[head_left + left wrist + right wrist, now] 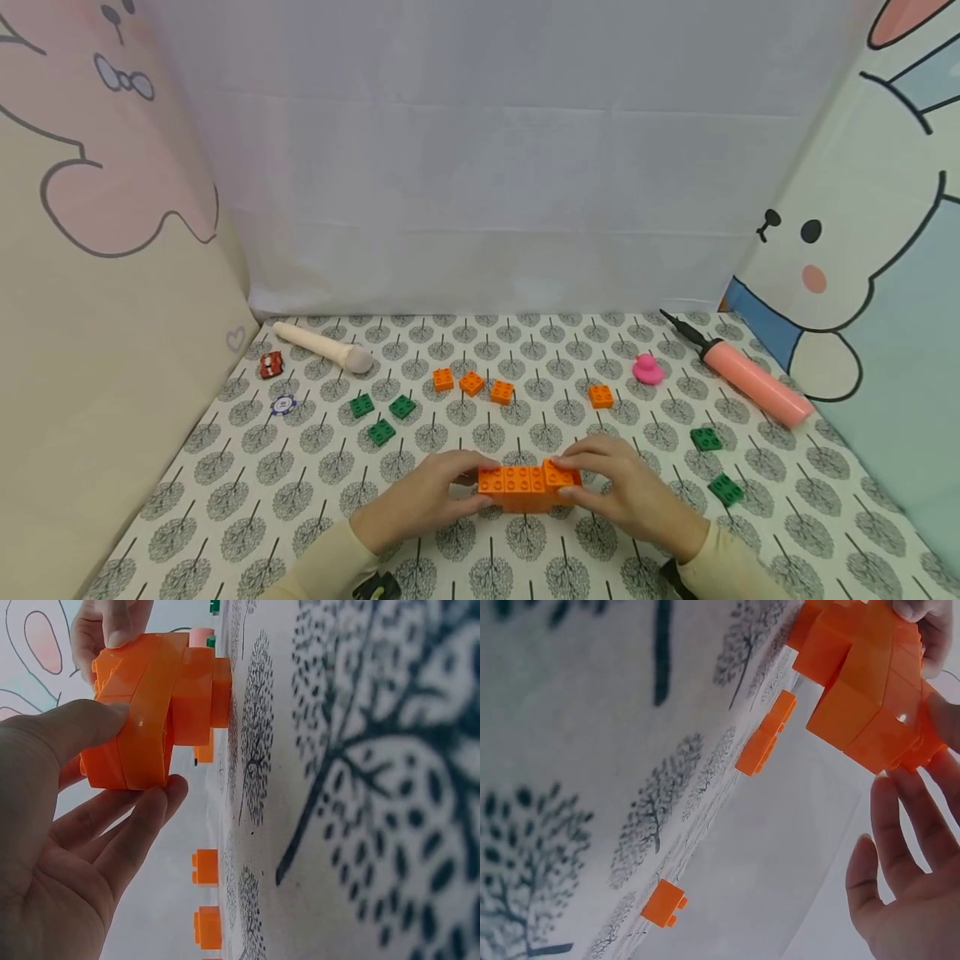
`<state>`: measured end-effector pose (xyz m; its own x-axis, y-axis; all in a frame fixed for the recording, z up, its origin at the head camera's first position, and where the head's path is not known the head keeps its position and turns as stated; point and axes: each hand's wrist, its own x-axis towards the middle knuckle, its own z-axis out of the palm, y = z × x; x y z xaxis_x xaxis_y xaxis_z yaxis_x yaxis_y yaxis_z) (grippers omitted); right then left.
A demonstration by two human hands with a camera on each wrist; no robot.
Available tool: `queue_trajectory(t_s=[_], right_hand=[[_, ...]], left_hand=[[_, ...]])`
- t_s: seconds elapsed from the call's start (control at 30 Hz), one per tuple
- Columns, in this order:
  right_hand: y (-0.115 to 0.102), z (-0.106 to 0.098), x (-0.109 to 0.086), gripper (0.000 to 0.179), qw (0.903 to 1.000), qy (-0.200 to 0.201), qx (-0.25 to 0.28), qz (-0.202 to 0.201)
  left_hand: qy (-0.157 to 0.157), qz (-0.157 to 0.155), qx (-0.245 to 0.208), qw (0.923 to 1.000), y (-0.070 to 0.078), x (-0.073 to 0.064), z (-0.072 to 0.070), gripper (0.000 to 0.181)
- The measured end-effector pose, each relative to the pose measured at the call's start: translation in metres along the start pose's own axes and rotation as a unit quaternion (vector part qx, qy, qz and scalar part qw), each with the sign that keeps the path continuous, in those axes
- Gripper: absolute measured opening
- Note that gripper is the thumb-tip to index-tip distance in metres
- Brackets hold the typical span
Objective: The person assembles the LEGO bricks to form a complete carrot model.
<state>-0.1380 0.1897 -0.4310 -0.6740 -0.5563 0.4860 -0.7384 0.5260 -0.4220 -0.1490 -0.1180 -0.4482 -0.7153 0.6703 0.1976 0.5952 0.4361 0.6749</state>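
"Where is the orange build, and how are your hands set on it?"

"The orange build (525, 502) is straight in front of me, between my hands, over the tree-print cloth (247, 493). My left hand (431, 493) pinches its left end, thumb on the near side. My right hand (630, 485) grips the right end, where one brick stands higher than the rest."

"What room is there around it?"

"Cloth stretches away on both sides. Three green bricks (381, 432) lie beyond my left hand, and two more green ones (725, 490) lie past my right. Ahead are three loose orange bricks (472, 383) and a lone orange brick (601, 396), short of the far edge, where the pale backdrop (487, 192) hangs."

"And the edges?"

"A pink pump (757, 385) slants by the right one; a red toy car (271, 364) sits near the left."

"Do the wrist views add anything?"

"My head view gives mostly studded tops. The left wrist view shows narrower orange layers stepping down underneath; I can't tell whether the lowest touches the cloth."
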Motion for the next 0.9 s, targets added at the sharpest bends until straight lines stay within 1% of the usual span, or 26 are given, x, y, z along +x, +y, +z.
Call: queue_trajectory(t_s=[0.07,0.17,0.37,0.5,0.57,0.63,0.7,0.77,0.9], right_hand=[[-0.001,0.001,0.0,0.04,0.9996,0.013,-0.017,-0.016],[-0.002,0.002,0.0,0.041,0.9989,0.023,-0.027,-0.032],[-0.001,0.002,0.0,0.042,0.9993,0.019,-0.019,-0.027],[0.001,0.001,0.0,0.04,0.9998,0.002,-0.011,-0.019],[0.002,-0.001,-0.001,0.038,0.9998,-0.014,-0.005,-0.009],[0.004,-0.006,0.0,0.036,0.9995,-0.028,-0.001,0.011],[0.01,-0.012,0.002,0.035,0.999,-0.034,0.0,0.03],[0.018,-0.019,0.006,0.035,0.9982,-0.036,-0.005,0.048],[0.044,-0.033,0.02,0.041,0.9956,-0.042,-0.035,0.076]], left_hand=[[0.003,0.0,-0.001,1.0,-0.001,0.0,0.0,0.042],[0.006,-0.007,-0.003,1.0,-0.002,0.0,0.0,0.042],[0.005,-0.007,-0.001,1.0,-0.002,0.0,0.001,0.042],[0.001,-0.008,0.0,1.0,-0.001,0.0,0.001,0.043],[-0.002,-0.009,-0.004,0.9999,0.0,0.001,0.001,0.043],[-0.004,-0.009,-0.005,0.9999,0.0,0.001,0.001,0.044],[-0.005,-0.01,-0.008,0.9999,0.0,0.002,0.001,0.044],[-0.004,-0.008,-0.007,0.9999,0.0,0.002,0.002,0.044],[0.0,-0.007,-0.008,0.9999,-0.001,0.0,0.001,0.044]])
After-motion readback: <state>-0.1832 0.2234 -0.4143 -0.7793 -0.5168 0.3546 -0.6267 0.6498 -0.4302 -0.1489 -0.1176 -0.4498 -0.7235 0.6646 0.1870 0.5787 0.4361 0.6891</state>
